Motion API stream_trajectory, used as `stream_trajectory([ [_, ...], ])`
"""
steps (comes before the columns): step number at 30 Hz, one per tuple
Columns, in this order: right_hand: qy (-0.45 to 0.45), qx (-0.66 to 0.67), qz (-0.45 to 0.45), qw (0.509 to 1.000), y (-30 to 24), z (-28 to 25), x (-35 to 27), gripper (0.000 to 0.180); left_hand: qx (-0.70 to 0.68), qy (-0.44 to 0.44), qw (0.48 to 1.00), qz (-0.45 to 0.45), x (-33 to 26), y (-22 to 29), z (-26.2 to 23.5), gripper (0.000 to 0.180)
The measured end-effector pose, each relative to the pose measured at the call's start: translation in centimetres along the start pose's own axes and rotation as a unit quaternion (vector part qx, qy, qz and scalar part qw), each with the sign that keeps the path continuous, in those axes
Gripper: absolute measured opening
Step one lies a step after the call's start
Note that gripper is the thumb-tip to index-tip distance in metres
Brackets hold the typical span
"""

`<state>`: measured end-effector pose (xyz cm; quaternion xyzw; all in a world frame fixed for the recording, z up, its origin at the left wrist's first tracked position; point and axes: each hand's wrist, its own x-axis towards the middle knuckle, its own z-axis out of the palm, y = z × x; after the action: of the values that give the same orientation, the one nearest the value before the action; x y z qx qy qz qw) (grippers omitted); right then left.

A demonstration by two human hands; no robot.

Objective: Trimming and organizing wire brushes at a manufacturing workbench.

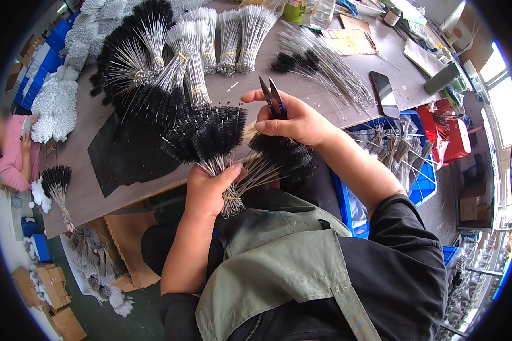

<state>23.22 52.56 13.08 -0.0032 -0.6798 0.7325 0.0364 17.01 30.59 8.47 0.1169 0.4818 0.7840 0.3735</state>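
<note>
My left hand (206, 190) is wrapped round the wire stems of a bundle of black-bristled brushes (207, 135), fanned upward. A yellow rubber band circles the stems near their looped ends. In my right hand (304, 120) is a small pair of scissors (274, 99), blades up and slightly apart. The thumb and fingers of that hand are bent around its handles. Below the right hand, more black brushes (287, 158) lean out to the right, their stems meeting the bundle by my left hand. Something pale yellow shows beside the right thumb, too covered to name.
Banded bundles of white-tipped wire brushes (256, 34) and black brushes (111, 68) crowd the table's far left. Loose wire brushes (335, 68) and a phone (384, 94) lie right. A blue crate (425, 187) stands beside me. At far left sits another person (18, 150).
</note>
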Motion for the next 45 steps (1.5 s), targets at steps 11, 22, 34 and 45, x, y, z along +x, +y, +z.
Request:
stream_trajectory([
  [11, 0.001, 0.016, -0.006, 1.000, 0.8, -0.5, 0.0, 0.026, 0.006, 0.046, 0.998, 0.040, 0.3, -0.4, -0.4, 0.028],
  [22, -0.033, -0.071, -0.062, 0.995, 0.5, -1.4, 0.0, 0.018, -0.041, 0.031, 0.999, -0.018, 0.1, 0.2, 0.4, 0.026],
  [34, -0.120, -0.088, -0.096, 0.984, -0.5, -1.6, 2.4, 0.018, -0.017, 0.008, 0.999, -0.047, 0.0, 0.2, 0.4, 0.030],
  [45, -0.072, -0.078, -0.042, 0.993, -1.0, -0.9, 1.8, 0.034, -0.050, 0.011, 0.998, -0.045, 0.3, 0.1, 0.1, 0.027],
])
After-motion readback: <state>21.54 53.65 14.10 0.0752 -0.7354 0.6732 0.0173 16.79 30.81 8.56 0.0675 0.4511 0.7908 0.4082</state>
